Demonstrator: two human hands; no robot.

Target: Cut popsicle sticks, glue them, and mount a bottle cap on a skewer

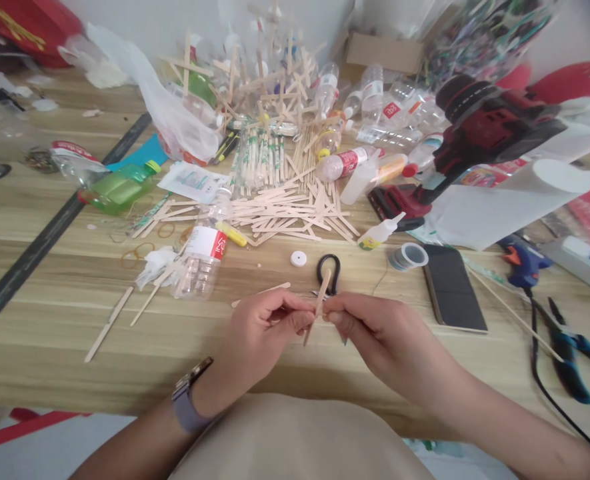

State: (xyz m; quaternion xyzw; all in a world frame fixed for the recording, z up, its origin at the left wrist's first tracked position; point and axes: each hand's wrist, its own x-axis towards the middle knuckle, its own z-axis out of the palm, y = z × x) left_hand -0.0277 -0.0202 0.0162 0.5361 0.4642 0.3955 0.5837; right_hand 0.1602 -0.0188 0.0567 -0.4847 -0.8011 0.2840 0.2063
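Both my hands meet over the front of the wooden table, fingers pinched together. A short wooden stick point(325, 288) stands tilted between them. My left hand point(269, 327) grips it from the left, thumb and index finger closed on it. My right hand point(375, 327) pinches at its right side; whatever lies between those fingertips is too small to make out. Black-handled scissors point(329, 259) lie just behind the stick, partly covered. A white round cap point(299, 258) is behind my left hand, and another stick point(275, 287) lies by its knuckles.
A pile of wooden sticks point(279, 213) and bottles fills the back. A clear bottle point(202, 247) stands left. To the right are a glue bottle point(381, 232), spool point(409, 256), phone point(453, 287), red-black drill point(455, 147), glue gun point(525, 263) and pliers point(569, 360).
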